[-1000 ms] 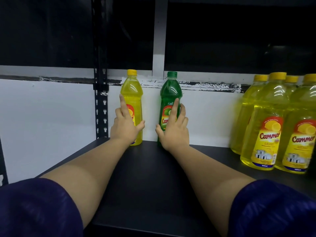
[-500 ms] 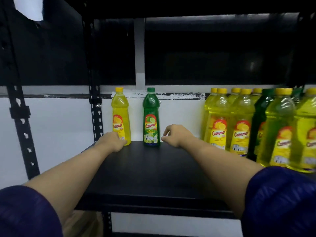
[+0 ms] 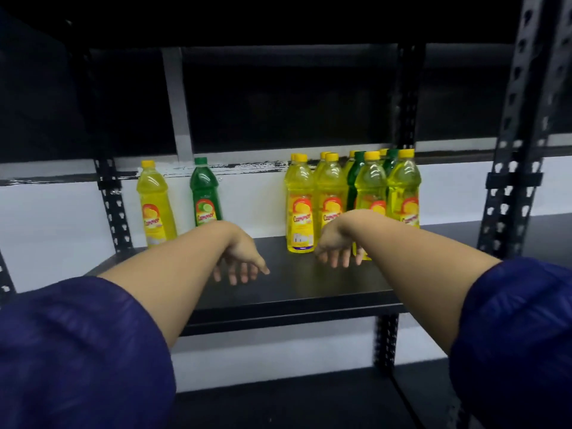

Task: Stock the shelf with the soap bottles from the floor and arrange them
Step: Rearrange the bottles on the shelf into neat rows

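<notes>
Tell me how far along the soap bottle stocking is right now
Done, by the look of it: a lone yellow bottle and a lone green bottle stand upright at the back left of the shelf, and a cluster of bottles stands at the right. In hand: nothing; the left hand and right hand hang relaxed above the shelf. Left: the floor stock is out of view, so the remainder is unclear.

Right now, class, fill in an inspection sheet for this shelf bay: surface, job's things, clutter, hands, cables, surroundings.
Surface: black shelf, bare at the front.
Job's things: yellow bottle and green bottle stand apart at the back left; bottle cluster, yellow with some green, packed at the right.
Clutter: nothing seen.
Hands: left hand and right hand hang relaxed over the shelf, holding nothing.
Cables: nothing seen.
Surroundings: black slotted uprights, white wall.
</notes>
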Demonstrator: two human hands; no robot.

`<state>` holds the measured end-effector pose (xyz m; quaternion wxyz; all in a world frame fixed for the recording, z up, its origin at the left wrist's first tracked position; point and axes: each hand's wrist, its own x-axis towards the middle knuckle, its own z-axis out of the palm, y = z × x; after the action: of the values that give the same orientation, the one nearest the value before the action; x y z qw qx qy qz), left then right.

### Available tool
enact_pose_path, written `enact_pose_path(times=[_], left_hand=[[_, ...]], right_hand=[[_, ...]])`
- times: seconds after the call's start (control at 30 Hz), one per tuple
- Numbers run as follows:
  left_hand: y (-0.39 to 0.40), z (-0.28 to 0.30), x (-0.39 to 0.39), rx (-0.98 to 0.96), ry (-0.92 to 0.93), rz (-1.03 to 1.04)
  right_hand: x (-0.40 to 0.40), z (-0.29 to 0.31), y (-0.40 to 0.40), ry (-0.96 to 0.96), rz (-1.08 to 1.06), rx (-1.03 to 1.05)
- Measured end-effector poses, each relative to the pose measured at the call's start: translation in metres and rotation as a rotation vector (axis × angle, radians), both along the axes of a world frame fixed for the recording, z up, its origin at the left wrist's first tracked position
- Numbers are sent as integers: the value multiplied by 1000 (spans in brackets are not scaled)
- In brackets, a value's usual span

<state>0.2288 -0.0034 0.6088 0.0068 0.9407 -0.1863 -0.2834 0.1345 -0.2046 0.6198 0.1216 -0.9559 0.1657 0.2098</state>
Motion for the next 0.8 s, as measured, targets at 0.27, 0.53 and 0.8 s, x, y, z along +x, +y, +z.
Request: enact_pose_path(times=[0.27,0.53,0.8], left_hand=[[-129,-20,-28,-202,-207,-163],[-232,-36,-32,-922,-687,-47],[-287,-43,-27,-1143,-982,-121]], right_hand=[[-66,-10,-112,-121,-114,-11],[-58,-34,-190,-899,-318,-115],[-13,-73,-227,-1492,-345,222]])
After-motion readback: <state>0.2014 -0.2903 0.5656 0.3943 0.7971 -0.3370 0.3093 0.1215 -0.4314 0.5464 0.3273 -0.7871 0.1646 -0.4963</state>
